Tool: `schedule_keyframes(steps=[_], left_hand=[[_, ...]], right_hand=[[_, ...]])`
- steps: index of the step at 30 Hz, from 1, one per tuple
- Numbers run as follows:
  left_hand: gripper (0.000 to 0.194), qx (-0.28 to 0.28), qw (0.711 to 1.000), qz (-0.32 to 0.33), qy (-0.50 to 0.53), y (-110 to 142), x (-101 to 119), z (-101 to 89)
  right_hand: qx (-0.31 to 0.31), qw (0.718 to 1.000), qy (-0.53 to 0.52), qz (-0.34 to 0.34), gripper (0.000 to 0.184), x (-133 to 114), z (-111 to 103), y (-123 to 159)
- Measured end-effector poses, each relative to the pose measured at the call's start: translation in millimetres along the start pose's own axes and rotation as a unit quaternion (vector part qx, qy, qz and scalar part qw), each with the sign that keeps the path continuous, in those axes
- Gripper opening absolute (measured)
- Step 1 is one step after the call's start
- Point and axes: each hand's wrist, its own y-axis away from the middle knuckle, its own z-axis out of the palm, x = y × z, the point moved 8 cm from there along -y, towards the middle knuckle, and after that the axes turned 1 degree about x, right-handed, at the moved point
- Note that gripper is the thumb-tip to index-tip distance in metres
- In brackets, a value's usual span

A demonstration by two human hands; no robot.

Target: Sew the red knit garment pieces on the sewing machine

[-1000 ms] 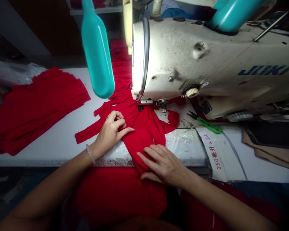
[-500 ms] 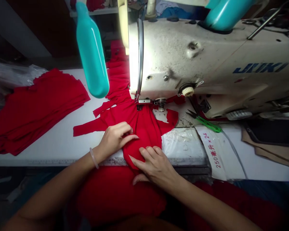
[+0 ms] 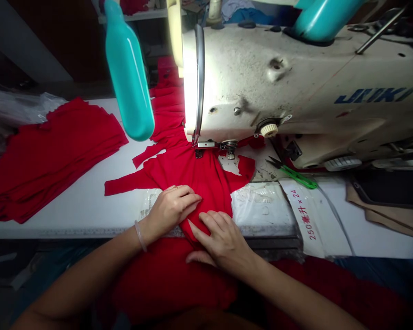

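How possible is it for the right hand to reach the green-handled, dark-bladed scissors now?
Probably yes: the right hand lies on the red fabric, and nothing tall appears between it and the scissors.

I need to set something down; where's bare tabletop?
White tabletop shows between the red fabric stack and red strip, and right of the lettered sheet. Crowded: under the JUKI sewing machine, where red cloth spreads to the left hand and right hand.

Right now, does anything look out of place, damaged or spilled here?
I see nothing spilled. The sewing machine has dark specks and scuffs on its pale casing, and the clear film on the table looks wrinkled and marked; both suggest wear. The red fabric shows no visible tear.
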Motion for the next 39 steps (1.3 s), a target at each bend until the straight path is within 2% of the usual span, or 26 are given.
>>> schedule_keyframes(steps=[4, 8, 10, 12, 13, 15, 18, 23, 26, 30, 34, 39], left_hand=[[0.023, 0.003, 1.0, 0.0, -0.009, 1.0, 1.2, 3.0], [0.023, -0.015, 0.999, 0.025, -0.036, 2.6, 6.5, 3.6], [0.024, -0.032, 0.998, 0.028, -0.054, 4.5, 8.5, 4.0], [0.025, -0.058, 0.994, 0.025, -0.084, 6.1, 8.9, 5.9], [0.025, -0.073, 0.992, 0.022, -0.1, 6.5, 8.2, 7.3], [0.027, -0.098, 0.987, 0.019, -0.123, 6.0, 5.5, 10.0], [0.03, -0.111, 0.984, 0.02, -0.14, 1.2, -2.1, 12.4], [0.032, -0.116, 0.981, 0.012, -0.152, -9.6, -19.1, 15.1], [0.035, -0.116, 0.982, 0.004, -0.151, -15.7, -28.4, 15.2], [0.036, -0.118, 0.982, -0.005, -0.148, -24.8, -41.3, 14.7], [0.037, -0.118, 0.981, -0.012, -0.15, -36.4, -56.1, 12.4], [0.037, -0.117, 0.985, 0.015, -0.125, -51.5, -69.4, 9.1]], right_hand=[[-0.001, 1.0, 0.005, 0.001, 0.06, -1.9, 2.7, 3.4], [-0.003, 1.0, -0.02, -0.005, 0.054, -0.5, -7.3, -3.5], [0.008, 0.997, -0.076, 0.008, 0.039, 11.1, -17.1, -14.6], [0.02, 0.99, -0.135, 0.041, 0.023, 33.5, -22.6, -28.8], [0.018, 0.987, -0.149, 0.054, 0.025, 46.1, -21.7, -36.0], [-0.013, 0.99, -0.129, 0.063, 0.036, 69.0, -11.7, -48.9], [-0.09, 0.993, -0.047, 0.066, 0.041, 95.1, 11.4, -60.7], [-0.15, 0.983, 0.029, 0.102, 0.043, 115.3, 27.2, -70.4], [-0.141, 0.983, 0.031, 0.113, 0.041, 117.5, 26.0, -74.3], [-0.101, 0.992, 0.001, 0.07, 0.035, 109.2, 22.4, -74.2], [-0.062, 0.995, -0.001, 0.075, 0.033, 106.8, 16.3, -70.0], [-0.054, 0.997, -0.044, 0.037, 0.033, 87.9, 9.2, -62.8]])
